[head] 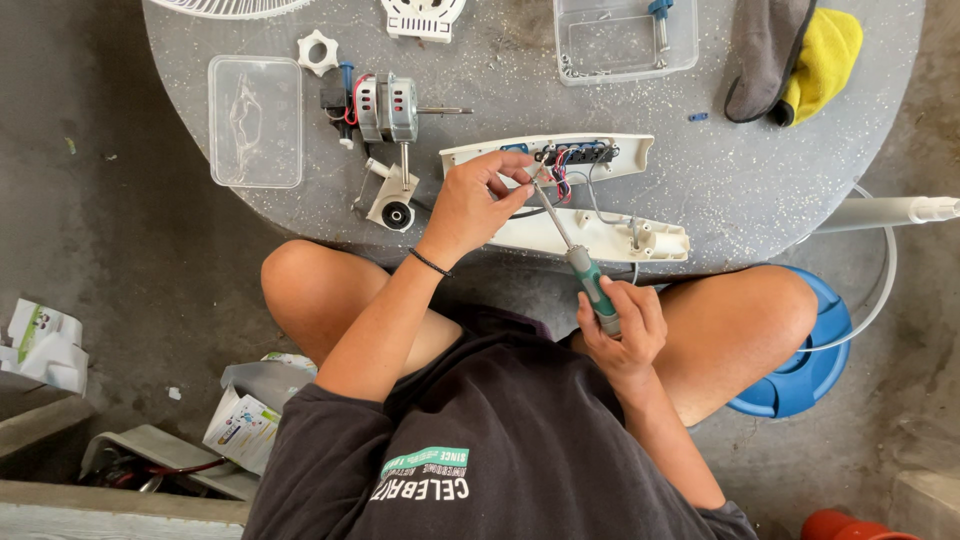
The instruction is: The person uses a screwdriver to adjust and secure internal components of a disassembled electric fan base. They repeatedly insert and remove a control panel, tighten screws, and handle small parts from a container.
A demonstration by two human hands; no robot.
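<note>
Fan motor [388,108] blocks the left; bare table [760,170] lies open rightward.

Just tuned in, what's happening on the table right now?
A seated person works on a white switch housing opened on the round grey table. The left hand steadies the wiring at the housing, while the right hand grips a green-handled screwdriver, its tip at the switch block. A fan motor and clear plastic containers lie nearby.
</note>
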